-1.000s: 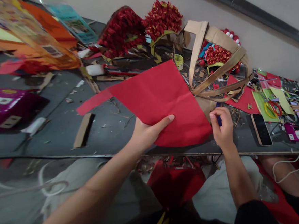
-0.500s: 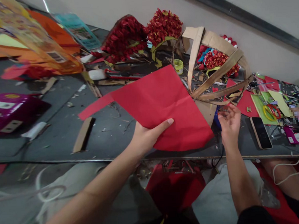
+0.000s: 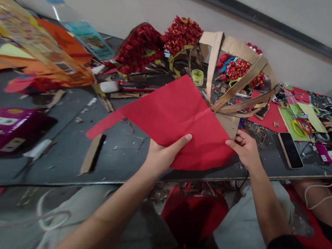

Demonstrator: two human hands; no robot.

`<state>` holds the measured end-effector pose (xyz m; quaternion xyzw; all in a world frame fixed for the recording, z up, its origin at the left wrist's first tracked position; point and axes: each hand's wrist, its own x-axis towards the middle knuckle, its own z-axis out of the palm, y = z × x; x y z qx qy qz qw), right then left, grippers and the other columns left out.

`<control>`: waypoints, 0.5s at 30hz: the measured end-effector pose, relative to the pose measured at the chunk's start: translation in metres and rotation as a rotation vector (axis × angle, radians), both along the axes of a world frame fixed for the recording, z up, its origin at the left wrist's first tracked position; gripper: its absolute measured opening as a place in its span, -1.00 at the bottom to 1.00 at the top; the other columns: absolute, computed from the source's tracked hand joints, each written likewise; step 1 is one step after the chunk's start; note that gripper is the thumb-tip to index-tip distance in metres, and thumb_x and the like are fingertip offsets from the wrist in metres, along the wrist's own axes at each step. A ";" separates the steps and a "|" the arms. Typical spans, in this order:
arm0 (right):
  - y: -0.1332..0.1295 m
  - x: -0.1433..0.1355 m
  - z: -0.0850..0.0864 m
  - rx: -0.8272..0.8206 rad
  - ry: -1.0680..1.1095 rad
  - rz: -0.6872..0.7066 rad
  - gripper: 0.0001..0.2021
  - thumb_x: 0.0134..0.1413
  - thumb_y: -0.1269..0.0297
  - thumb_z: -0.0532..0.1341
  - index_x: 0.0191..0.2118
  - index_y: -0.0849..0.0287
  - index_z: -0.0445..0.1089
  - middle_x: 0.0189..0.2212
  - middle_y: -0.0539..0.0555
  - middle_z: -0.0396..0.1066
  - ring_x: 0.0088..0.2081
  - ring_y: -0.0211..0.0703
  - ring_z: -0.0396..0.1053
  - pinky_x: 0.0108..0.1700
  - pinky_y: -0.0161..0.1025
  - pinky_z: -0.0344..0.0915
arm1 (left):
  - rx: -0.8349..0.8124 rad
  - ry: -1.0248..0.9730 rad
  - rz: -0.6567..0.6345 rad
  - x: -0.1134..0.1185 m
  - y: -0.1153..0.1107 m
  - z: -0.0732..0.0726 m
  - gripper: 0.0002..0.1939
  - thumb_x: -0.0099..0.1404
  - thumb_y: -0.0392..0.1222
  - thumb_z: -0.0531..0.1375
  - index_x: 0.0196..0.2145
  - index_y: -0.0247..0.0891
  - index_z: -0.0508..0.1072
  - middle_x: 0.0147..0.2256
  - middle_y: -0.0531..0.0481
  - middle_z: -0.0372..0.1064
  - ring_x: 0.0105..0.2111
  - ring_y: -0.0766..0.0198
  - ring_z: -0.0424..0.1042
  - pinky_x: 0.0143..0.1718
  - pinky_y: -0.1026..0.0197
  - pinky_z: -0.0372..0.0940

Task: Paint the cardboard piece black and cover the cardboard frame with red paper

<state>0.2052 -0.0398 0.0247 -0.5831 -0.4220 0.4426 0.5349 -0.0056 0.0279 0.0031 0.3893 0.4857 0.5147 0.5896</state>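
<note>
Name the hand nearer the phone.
Right. The right hand is a short way left of the phone; the left hand is much farther left, holding the red sheet.

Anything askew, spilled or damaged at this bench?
Mostly litter: cardboard scraps lie strewn over the table, left of and beyond the red sheet, cluttering it. The sheet, held by the left hand and right hand, looks faintly creased. No spill visible.

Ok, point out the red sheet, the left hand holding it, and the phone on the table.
Red sheet (image 3: 172,118): head view, middle of its upper face.
Left hand (image 3: 162,154): head view, near the thumb's base.
Phone (image 3: 291,150): head view, its dark screen.
</note>
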 end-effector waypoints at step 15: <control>-0.004 0.024 0.003 0.038 -0.120 0.202 -0.58 0.08 -0.02 0.29 0.01 0.06 0.49 -0.27 0.04 0.59 -0.26 -0.15 0.53 -0.08 -0.13 0.49 | -0.050 0.005 0.026 0.003 0.003 0.010 -0.51 -0.18 -0.04 0.49 -0.26 -0.18 0.52 -0.04 -0.15 0.52 0.03 -0.18 0.45 0.08 -0.20 0.39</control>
